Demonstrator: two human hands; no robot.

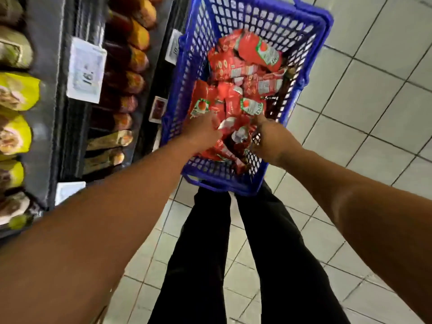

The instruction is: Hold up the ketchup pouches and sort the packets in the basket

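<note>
Both hands are down in the blue basket [313, 22] at about twelve o'clock from the person: the left hand [203, 129] and right hand [272, 136] look curled among the red sachets [233, 66], though blur hides the actual grip. A loose pinch could let slippery packets slide back, or snag the mesh wall at three o'clock

Both bare arms stretch forward and down, converging ahead of the body. The left hand [203, 130] is knuckles up, its fingers curled downward out of sight. The right hand [272, 134] sits just beside it, wrist bent, fingers tucked under too. Black-trousered legs [233, 253] stand below, slightly apart.
</note>
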